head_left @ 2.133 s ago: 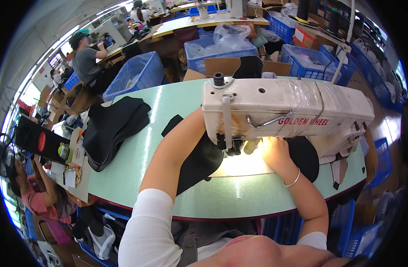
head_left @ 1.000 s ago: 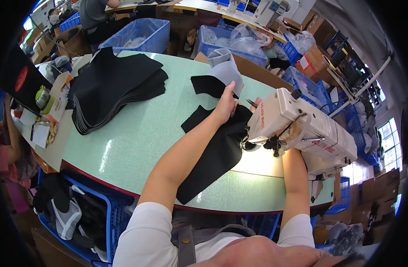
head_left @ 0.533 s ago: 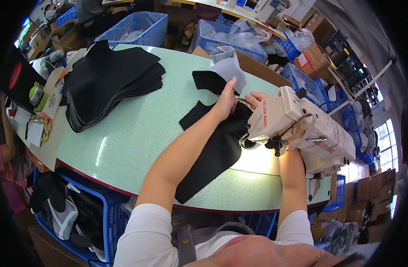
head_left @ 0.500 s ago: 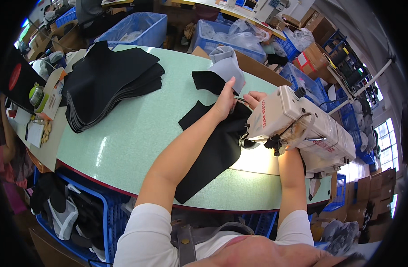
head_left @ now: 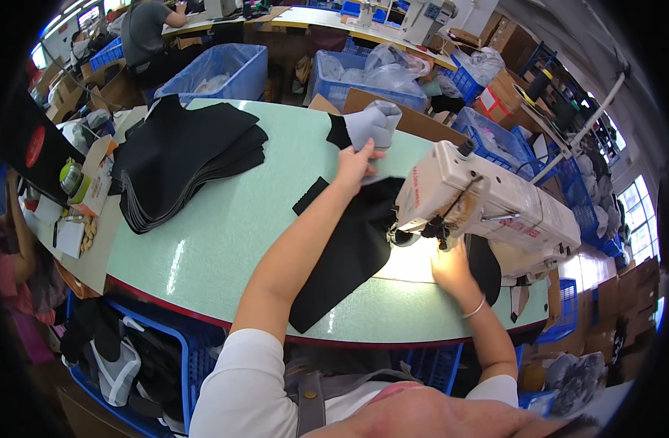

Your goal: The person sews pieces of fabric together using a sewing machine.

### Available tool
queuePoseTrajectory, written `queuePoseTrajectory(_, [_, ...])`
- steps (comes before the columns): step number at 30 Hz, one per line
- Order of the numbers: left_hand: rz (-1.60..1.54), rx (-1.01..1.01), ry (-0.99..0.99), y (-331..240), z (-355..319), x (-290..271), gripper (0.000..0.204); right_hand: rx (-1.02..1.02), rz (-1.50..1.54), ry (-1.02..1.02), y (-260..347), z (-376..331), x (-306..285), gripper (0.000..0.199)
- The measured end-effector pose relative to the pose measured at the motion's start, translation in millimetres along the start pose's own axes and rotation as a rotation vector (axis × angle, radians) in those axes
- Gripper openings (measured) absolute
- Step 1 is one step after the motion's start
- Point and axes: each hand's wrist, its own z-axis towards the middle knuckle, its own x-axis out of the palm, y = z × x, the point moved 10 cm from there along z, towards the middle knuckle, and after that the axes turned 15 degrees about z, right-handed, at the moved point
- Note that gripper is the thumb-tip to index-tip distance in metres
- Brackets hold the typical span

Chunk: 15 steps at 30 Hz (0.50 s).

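My left hand (head_left: 358, 165) is at the near edge of a curled grey-and-black fabric piece (head_left: 372, 125), its fingers closed on that edge. Some of its fingers are blurred. Below my left forearm lies a large black fabric panel (head_left: 341, 255), which runs under the head of the white sewing machine (head_left: 487, 201). My right hand (head_left: 451, 269) is low beside the lit needle area. The machine head partly hides its fingertips, so its grip does not show. More black fabric (head_left: 485, 269) lies just right of that hand.
A stack of black cut panels (head_left: 185, 160) covers the table's far left. Beside it stand an open carton (head_left: 97, 179) and a green-lidded jar (head_left: 73, 177). Blue crates (head_left: 232, 69) line the far side. Another crate (head_left: 185, 343) with fabric sits below the near left edge.
My right hand has drawn back from beside my left hand to the needle area; the small metal tool at the hands no longer shows clearly. The grey-and-black piece has shifted slightly nearer.
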Motion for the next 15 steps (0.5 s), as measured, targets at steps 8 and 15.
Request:
queuePoseTrajectory(8, [0.317,0.22,-0.322,-92.0,-46.7,-83.0,0.051,0.332,0.113,0.041,-18.0,-23.0,21.7,0.049])
queuePoseTrajectory(15, [0.239,0.168,0.132,-92.5,-188.5,-136.7,0.044,0.187,0.188,0.237,25.4,0.3,0.6,0.039])
